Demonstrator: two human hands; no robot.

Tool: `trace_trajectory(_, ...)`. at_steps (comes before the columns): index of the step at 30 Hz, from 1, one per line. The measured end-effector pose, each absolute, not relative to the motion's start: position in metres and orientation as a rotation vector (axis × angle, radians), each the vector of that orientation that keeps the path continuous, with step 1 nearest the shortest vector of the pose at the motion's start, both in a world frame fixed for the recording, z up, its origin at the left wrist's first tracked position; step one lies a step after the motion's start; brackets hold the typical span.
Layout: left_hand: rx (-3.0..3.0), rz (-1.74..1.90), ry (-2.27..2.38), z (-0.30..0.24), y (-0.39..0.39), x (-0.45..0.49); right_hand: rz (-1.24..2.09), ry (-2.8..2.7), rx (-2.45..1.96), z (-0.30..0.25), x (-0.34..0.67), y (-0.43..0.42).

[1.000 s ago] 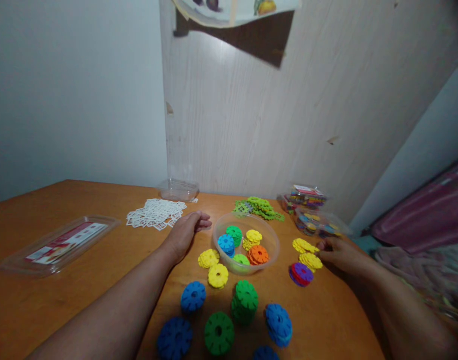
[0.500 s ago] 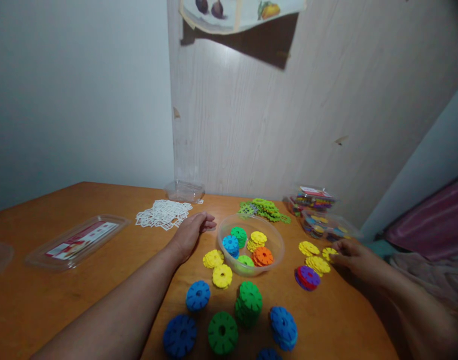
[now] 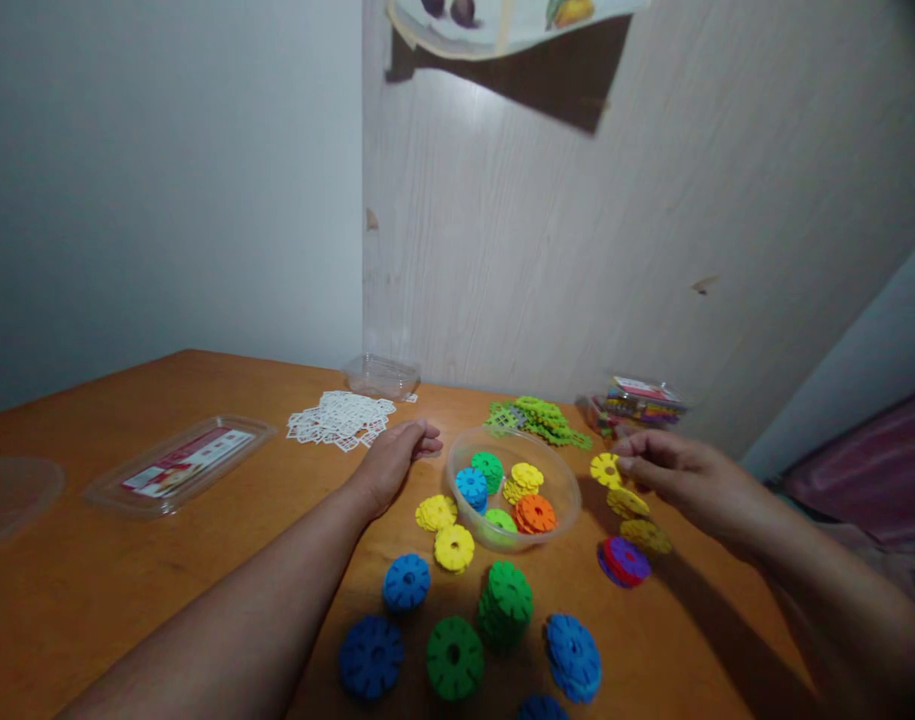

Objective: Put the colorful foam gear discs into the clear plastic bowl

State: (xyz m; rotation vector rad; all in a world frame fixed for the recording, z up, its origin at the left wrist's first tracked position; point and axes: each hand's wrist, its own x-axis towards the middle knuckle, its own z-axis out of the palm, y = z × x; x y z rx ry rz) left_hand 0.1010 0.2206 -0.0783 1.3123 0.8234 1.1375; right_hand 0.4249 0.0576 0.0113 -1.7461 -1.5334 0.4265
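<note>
Between the thumb and fingers of my right hand (image 3: 663, 460) is a yellow notched disc (image 3: 605, 469), held up over the table's right side. Under it lie more yellow discs (image 3: 644, 535), partly in the hand's shadow, and a purple-and-red stack (image 3: 623, 562). My left hand (image 3: 397, 460) rests on the table left of the clear round bowl (image 3: 575, 508), holding nothing, its fingers loosely extended. In the bowl sit small stacks of green, blue, yellow, lime and orange discs (image 3: 535, 513). Yellow discs (image 3: 454, 549) lie between the bowl and my left forearm.
Blue discs (image 3: 573, 655) and green disc stacks (image 3: 506, 600) stand at the front. White lattice pieces (image 3: 342, 419) and green ones (image 3: 545, 420) lie farther back. A clear lid (image 3: 183, 467) is at left, a clear tray (image 3: 380, 376) against the wall, and a filled box (image 3: 644, 400) at back right.
My right hand has lifted the yellow disc off the table and moved it left, toward the bowl. My left hand stays beside the bowl. The view has shifted slightly.
</note>
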Motion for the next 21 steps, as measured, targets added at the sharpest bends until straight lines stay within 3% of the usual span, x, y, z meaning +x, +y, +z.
trace_trajectory(9,1.29,1.134,0.827,-0.076,0.219,0.101,0.572,-1.874,-1.733,0.011,0.377,0.124)
trace_trajectory(21,1.288,1.126,0.838,-0.075,0.216,0.1,0.204,-2.152,-1.858,0.007,0.365,0.137)
